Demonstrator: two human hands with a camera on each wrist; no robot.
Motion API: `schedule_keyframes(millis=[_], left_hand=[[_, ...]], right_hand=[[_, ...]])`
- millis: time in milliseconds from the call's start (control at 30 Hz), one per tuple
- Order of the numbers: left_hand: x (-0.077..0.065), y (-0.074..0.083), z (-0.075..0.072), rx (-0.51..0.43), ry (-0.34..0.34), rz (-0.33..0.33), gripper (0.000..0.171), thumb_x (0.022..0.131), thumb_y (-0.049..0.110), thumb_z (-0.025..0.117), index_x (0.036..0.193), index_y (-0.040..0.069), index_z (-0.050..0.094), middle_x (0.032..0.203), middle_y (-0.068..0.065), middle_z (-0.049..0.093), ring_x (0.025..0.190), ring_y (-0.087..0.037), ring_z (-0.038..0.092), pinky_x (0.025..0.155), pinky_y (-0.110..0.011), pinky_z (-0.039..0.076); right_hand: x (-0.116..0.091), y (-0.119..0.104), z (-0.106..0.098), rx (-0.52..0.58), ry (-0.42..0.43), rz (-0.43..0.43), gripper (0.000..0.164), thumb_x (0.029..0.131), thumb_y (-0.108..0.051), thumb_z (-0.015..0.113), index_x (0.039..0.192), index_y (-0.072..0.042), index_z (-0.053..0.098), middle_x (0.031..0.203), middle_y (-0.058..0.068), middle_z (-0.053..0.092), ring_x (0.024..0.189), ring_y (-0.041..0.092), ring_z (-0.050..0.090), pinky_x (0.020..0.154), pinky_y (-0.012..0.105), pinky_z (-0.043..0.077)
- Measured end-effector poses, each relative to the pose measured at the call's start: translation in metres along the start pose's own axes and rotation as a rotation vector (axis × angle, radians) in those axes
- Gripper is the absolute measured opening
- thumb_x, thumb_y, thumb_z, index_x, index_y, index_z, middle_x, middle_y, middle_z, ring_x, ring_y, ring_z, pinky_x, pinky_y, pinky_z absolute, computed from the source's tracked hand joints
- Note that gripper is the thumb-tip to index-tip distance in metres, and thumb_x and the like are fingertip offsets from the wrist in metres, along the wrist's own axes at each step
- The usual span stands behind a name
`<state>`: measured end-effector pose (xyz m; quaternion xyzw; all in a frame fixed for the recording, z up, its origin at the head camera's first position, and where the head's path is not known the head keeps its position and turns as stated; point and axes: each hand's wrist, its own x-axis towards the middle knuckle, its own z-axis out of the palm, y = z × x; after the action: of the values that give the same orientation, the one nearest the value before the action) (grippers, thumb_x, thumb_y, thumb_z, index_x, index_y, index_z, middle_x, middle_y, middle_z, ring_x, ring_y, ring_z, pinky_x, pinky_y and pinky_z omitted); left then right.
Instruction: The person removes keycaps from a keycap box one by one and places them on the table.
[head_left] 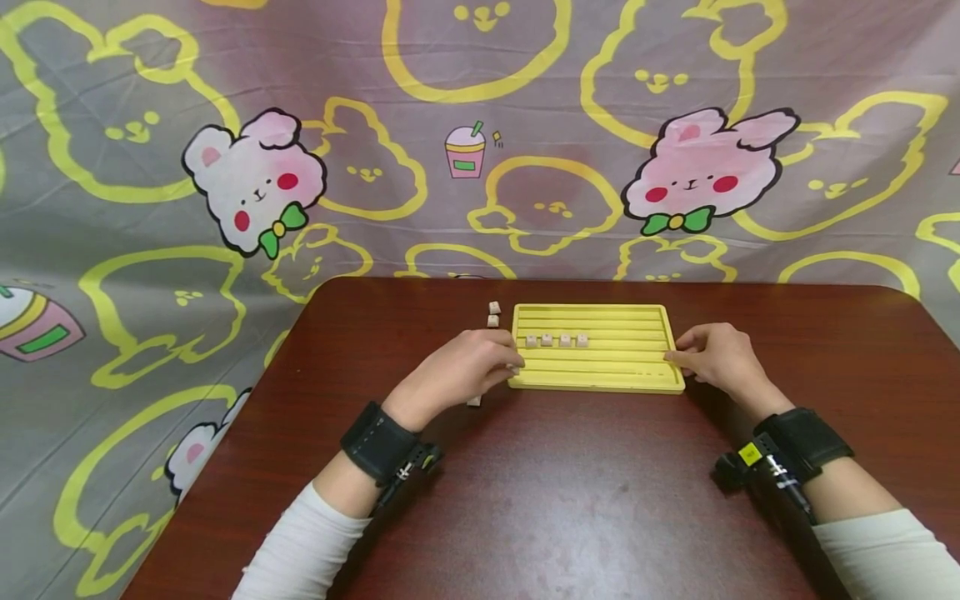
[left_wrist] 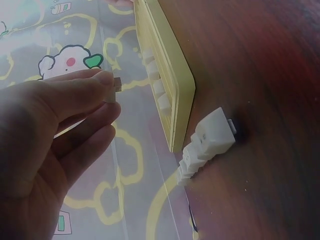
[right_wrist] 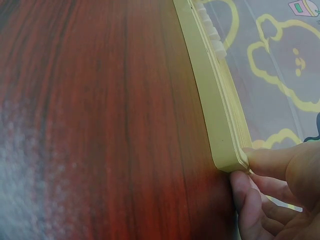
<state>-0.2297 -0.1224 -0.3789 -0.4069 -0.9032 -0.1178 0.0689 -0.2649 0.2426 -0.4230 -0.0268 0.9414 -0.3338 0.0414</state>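
A yellow ridged tray (head_left: pixel 600 367) lies on the table, with several white keycaps (head_left: pixel 565 341) in a row along one of its grooves, toward the left end. Over the tray's left edge, my left hand (head_left: pixel 474 367) pinches a small white keycap (left_wrist: pixel 112 94) between thumb and fingertips. On the opposite side, my right hand (head_left: pixel 716 358) grips the tray's right edge. Its thumb (right_wrist: pixel 272 161) presses the rim while fingers curl against the outside near the corner.
More loose keycaps (left_wrist: pixel 212 134) stand in a line on the dark wooden table (head_left: pixel 585 483) left of the tray, partly hidden by my left hand in the head view. A patterned cloth (head_left: pixel 450 217) hangs behind the table's far edge.
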Motion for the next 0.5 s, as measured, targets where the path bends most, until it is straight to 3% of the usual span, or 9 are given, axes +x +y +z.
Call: schedule_keyframes(millis=[500], left_hand=[[-0.012, -0.001, 0.0, -0.009, -0.02, -0.017, 0.016, 0.086, 0.006, 0.075, 0.1, 0.014, 0.077, 0.094, 0.004, 0.068, 0.086, -0.007, 0.065, 0.075, -0.02, 0.055]], right_hand=[[0.0, 0.001, 0.001, 0.002, -0.004, 0.017, 0.037, 0.087, -0.025, 0.075, 0.106, 0.005, 0.068, 0.088, 0.016, 0.071, 0.064, 0.014, 0.064, 0.057, 0.025, 0.054]])
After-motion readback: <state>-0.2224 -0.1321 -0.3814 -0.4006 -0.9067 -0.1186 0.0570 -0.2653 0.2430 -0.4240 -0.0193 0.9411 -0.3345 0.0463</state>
